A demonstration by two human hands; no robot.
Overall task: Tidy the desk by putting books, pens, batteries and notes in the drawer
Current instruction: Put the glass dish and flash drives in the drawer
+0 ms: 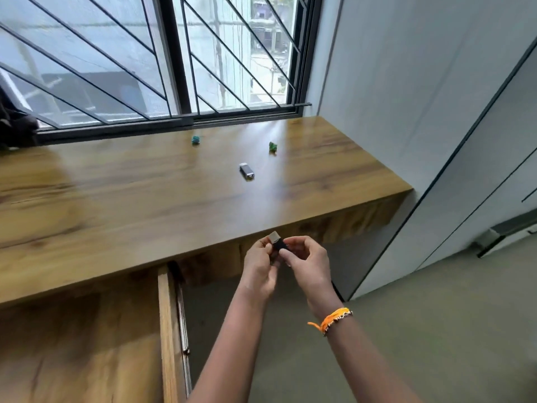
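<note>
The drawer (pixel 170 330) is standing pulled out under the wooden desk (pixel 145 205). Just above the desk's front edge, the left hand (pixel 260 267) and right hand (pixel 308 264) are pinching one small black-and-silver battery (pixel 276 242) together. Farther back, a second battery (pixel 247 171) and two crumpled green notes (pixel 195 140) (pixel 273 146) are lying well apart before the barred window (pixel 174 59).

Barred window (pixel 162 59) across upper left and centre of frame. Grey cabinet panels (pixel 436 112) at right. Grey-green floor (pixel 436 330) lower right. Dark object (pixel 14 123) at left edge, unidentifiable.
</note>
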